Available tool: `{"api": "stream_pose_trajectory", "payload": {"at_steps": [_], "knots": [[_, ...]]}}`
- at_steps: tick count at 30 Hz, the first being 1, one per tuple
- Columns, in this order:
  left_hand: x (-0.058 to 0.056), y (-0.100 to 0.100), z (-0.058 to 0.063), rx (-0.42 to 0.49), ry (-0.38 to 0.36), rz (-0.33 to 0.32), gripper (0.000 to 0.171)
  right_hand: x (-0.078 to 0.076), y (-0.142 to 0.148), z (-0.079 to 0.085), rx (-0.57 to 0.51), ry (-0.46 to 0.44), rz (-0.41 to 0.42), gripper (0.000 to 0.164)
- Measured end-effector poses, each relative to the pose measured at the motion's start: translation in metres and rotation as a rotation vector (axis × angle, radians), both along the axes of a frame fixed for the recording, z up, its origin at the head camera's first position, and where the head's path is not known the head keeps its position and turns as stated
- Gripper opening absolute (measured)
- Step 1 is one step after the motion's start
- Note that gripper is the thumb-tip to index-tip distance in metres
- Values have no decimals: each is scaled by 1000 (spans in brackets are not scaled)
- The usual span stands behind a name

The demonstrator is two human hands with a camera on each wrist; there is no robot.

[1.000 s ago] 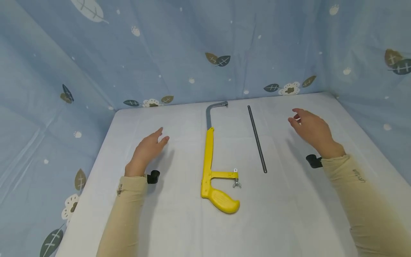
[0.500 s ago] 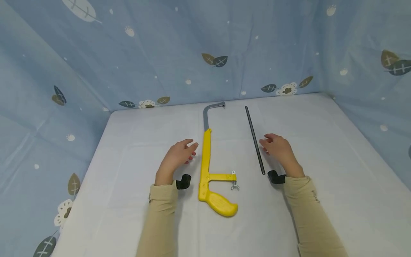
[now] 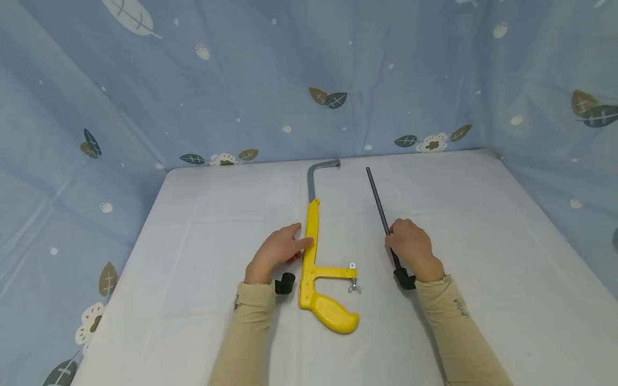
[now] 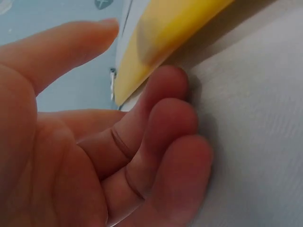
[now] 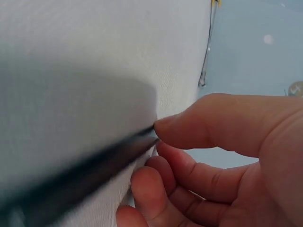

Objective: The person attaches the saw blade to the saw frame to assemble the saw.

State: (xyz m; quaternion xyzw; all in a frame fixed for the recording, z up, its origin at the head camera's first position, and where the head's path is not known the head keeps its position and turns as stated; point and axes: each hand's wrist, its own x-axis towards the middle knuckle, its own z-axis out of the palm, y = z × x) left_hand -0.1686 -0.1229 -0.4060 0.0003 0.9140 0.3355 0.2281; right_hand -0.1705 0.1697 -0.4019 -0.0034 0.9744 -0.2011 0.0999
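Note:
A hacksaw frame [image 3: 313,225] with a yellow body and grey bent front lies flat in the middle of the table, no blade fitted in it. My left hand [image 3: 280,247] is at its left side, thumb above the yellow bar. In the left wrist view, the loosely bent fingers [image 4: 173,118] rest near the cloth, and thumb and bar look apart. A dark, thin hacksaw blade [image 3: 378,200] lies right of the frame. My right hand [image 3: 410,246] pinches its near part between thumb [image 5: 189,124] and fingers; part of the blade is hidden under the hand.
A white cloth covers the table [image 3: 217,214]. A blue patterned curtain [image 3: 270,80] hangs behind the table and along its sides. The frame's wing nut [image 3: 354,286] points toward the near edge. Black wrist cameras [image 3: 285,283] sit on the inner side of both wrists.
Both hands have come inward from the sides and down. The left now reaches the frame, and the right has taken hold of the blade. Frame and blade lie almost where they were.

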Motion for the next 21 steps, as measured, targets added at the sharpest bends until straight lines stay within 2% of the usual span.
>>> {"api": "stream_pose_trajectory", "payload": {"at_steps": [3,9,15,21], "knots": [[4,2,-1,-46,2,-30,74,-1,-6,-3,-12,-19,-10,18],[7,5,0,-86,22,-84,77,-3,-11,-9,-33,15,5,17],[9,16,2,-79,38,-119,80,0,5,-4,-75,-32,40,21],[10,17,3,-92,54,-106,79,-6,11,-4,-220,-100,39,26]]}}
